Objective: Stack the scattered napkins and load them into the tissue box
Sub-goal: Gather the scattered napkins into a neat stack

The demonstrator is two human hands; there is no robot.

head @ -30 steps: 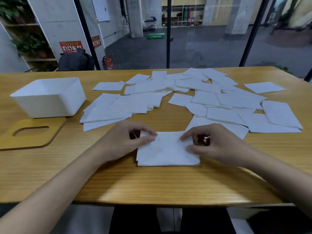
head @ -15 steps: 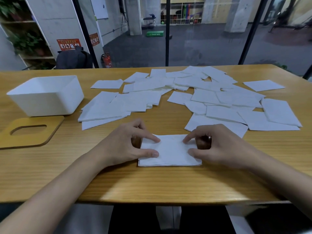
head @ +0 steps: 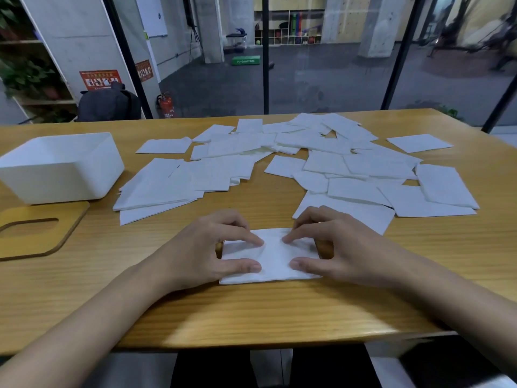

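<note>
- tissue box (head: pixel 64 180): white, top open, sits far left of the left hand and further back, well apart from both hands
- wooden lid (head: pixel 70 219): flat on the table (head: pixel 251 317), slot cut through it, just in front of the box, left of the left hand
- left napkins (head: pixel 167 186): loose overlapping sheets beyond the left hand, between it and the box
- left hand (head: pixel 201 253): arched over the left edge of the napkin stack (head: pixel 275 256), fingers curled, thumb and index tips pressed on top, holding it
- napkin stack: small squared pile flat on the table, between the two hands, near the front edge
- right hand (head: pixel 344 247): mirrors the left, curled over the stack's right edge, thumb and index tips on top, holding it
- right napkins (head: pixel 363 175): bigger overlapping spread beyond the right hand; nearest sheet lies just behind the knuckles, contact can't tell
- single napkin (head: pixel 419 142): lies alone, far back and right of the right hand, apart from the spread
</note>
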